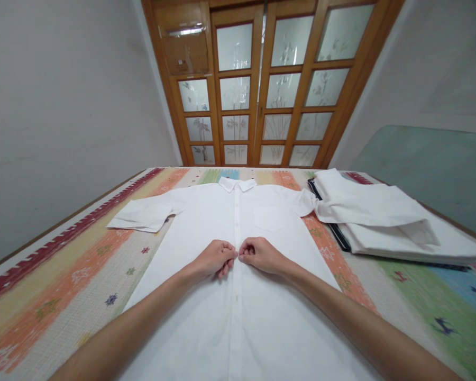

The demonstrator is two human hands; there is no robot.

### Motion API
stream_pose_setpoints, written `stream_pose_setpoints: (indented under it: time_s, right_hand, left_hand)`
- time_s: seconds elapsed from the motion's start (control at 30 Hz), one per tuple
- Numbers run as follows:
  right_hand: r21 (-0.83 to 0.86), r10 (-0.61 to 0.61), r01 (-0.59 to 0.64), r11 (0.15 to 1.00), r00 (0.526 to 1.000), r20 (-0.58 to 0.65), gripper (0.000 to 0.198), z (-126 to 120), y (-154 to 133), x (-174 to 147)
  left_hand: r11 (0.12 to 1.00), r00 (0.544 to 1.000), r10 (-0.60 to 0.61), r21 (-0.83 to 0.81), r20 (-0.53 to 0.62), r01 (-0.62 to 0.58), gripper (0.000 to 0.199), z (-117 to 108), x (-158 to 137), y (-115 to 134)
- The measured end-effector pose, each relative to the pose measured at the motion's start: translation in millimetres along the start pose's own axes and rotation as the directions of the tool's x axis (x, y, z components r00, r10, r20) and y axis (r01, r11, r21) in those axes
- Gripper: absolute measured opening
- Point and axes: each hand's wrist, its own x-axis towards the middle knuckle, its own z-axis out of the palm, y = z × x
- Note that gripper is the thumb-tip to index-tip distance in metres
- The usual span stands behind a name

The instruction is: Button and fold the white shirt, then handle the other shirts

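A white short-sleeved button-up shirt [206,222] lies face up and spread out, its collar [237,185] at the far end. Both my hands meet at the front placket, about halfway down the shirt. My left hand [220,257] pinches the placket from the left side, thumb and forefinger together. From the right, my right hand [259,255] pinches the same strip with curled fingers. The fingertips nearly touch, and any button between them is hidden. Above the hands, the placket shows small buttons; below them a buttonhole [237,299] is visible.
A stack of folded white cloth [381,222] with a black edge lies at the right, and the shirt's right-hand sleeve reaches it. A striped, patterned cloth [115,264] covers the table. Wood-framed glass doors [257,84] stand beyond, with walls on both sides.
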Motion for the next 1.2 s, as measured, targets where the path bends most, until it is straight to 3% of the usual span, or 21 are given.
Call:
stream_pose_setpoints:
  time_s: [0.2, 0.37, 0.57, 1.2]
  right_hand:
    - [0.018, 0.023, -0.023, 1.0, 1.0, 0.02, 0.008, -0.9, -1.1, 0.5]
    - [0.021, 0.019, -0.02, 1.0, 1.0, 0.015, 0.009, 0.1, 0.8, 0.9]
    - [0.023, -0.009, 0.009, 1.0, 1.0, 0.0, 0.011, 2.2, 5.2, 1.7]
    - [0.033, 0.001, -0.001, 0.999, 1.0, -0.005, 0.01, 1.9, 3.0, 1.0]
  left_hand:
    - [0.999, 0.999, 0.024, 0.04, -0.036, -0.023, 0.017, -0.1, -2.0, -0.8]
    - [0.973, 0.986, 0.129, 0.205, -0.105, -0.105, 0.017, 0.8, -5.2, -0.7]
    - [0.947, 0.968, 0.163, 0.305, -0.192, -0.099, 0.013, 5.8, -8.9, 4.0]
    - [0.978, 0.965, 0.081, 0.206, -0.25, -0.028, 0.01, 6.1, -1.1, 1.3]
